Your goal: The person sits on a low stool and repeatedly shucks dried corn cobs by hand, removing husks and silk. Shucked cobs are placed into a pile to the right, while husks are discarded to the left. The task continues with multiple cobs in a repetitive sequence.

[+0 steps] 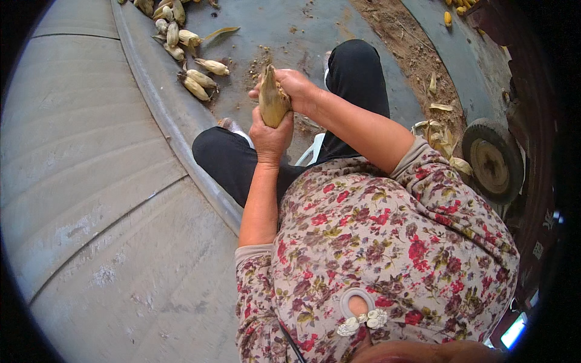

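Observation:
An ear of corn (272, 106), wrapped in a pale yellow-green husk, stands tip up between my two hands, out over the ground in front of my knees. My left hand (270, 136) is closed around its lower end. Higher up, my right hand (293, 88) grips it from the right side, with fingers curled behind the husk. On the right side, beside my right hand, a rough brownish patch shows on the ear; I cannot tell whether it is kernels or dry silk. The right fingertips are partly hidden behind the ear.
Several unhusked ears of corn (196, 81) lie ahead to the left, with crumbs scattered beside them. A curved grey metal sheet (97, 181) rises at my left. Loose husks (445, 142) and a wheel (491, 158) are at right. A bare yellow cob (448, 19) lies far right.

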Tool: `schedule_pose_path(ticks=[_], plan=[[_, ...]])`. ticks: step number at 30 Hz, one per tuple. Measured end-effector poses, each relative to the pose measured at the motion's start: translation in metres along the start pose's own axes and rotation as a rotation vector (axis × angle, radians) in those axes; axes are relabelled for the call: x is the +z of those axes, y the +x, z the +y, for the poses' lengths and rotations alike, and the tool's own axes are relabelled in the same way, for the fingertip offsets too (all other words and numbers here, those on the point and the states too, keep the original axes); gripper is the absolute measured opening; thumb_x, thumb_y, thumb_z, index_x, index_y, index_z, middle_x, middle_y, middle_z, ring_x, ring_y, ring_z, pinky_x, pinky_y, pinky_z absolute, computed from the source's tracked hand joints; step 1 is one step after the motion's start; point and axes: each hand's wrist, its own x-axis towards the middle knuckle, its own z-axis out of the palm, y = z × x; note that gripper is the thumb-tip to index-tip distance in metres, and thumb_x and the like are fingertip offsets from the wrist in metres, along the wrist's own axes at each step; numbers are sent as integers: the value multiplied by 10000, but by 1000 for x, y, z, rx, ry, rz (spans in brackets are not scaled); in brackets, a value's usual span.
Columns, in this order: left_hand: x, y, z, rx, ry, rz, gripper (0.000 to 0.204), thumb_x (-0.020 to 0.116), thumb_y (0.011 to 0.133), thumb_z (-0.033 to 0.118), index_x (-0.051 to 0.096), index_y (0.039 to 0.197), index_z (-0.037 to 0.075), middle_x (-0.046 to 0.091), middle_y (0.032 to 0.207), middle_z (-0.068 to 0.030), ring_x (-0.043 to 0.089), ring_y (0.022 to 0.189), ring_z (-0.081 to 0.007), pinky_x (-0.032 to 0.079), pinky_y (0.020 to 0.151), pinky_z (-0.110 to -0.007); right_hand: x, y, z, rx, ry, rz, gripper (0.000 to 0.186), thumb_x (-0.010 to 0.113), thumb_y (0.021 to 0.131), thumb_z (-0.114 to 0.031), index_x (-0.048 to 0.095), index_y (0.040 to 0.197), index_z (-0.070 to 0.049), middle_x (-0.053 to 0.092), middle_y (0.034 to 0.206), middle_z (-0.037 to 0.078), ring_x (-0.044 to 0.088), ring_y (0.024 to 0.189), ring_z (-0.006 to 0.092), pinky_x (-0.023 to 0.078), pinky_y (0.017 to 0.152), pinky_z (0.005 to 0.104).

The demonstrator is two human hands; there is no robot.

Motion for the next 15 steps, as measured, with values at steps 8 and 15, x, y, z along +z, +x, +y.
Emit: schedule_pose_path(ticks=[8, 15], plan=[[10, 16, -16, -80, -676, 88, 548, 689, 766, 348, 451, 1123, 6, 551, 1014, -92, 529, 913, -192, 417, 835, -315, 2, 14, 4, -147, 337, 83, 341, 347, 975, -301, 513, 977, -4, 584, 880, 115, 586, 820, 247, 493, 794, 399], [-7, 28, -22, -196, -1112, 6, 520, 600, 834, 462, 486, 1101, 30, 562, 1012, -61, 543, 908, -158, 430, 830, -290, -5, 17, 29, -205, 446, -158, 343, 326, 981, -314, 485, 1016, -12, 522, 716, 46, 534, 787, 206, 450, 811, 357]])
